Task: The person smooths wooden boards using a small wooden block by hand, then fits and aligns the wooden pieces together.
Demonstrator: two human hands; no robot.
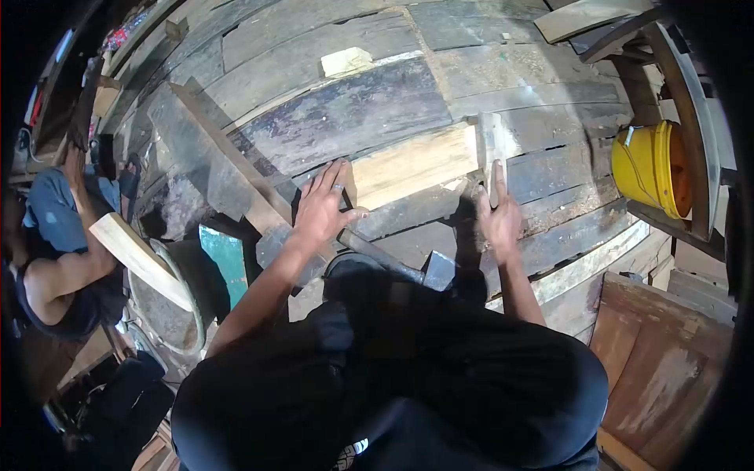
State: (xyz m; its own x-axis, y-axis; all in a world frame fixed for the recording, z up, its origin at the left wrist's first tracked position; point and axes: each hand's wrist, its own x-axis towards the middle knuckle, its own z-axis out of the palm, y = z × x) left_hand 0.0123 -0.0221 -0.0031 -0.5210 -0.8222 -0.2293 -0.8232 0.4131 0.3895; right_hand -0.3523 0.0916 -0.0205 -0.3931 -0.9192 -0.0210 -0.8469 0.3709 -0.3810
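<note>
A pale wooden board (416,166) lies flat on the plank floor in front of me. My left hand (320,206) rests at its left end with the fingers spread and the thumb pointing toward the board's near edge. Across the right end stands a narrow pale wooden strip (492,135). My right hand (500,218) grips that strip at its near end, index finger stretched along it and thumb at its left side. Between my legs lies a tool with a dark handle (382,257) and a flat metal head (439,272).
A yellow bucket (646,169) lies tipped at the right, near a wooden panel (656,361). Another person (59,251) sits at the left beside a curved pale wood piece (141,259). A long timber (224,161) and a pale offcut (345,62) lie on the floor.
</note>
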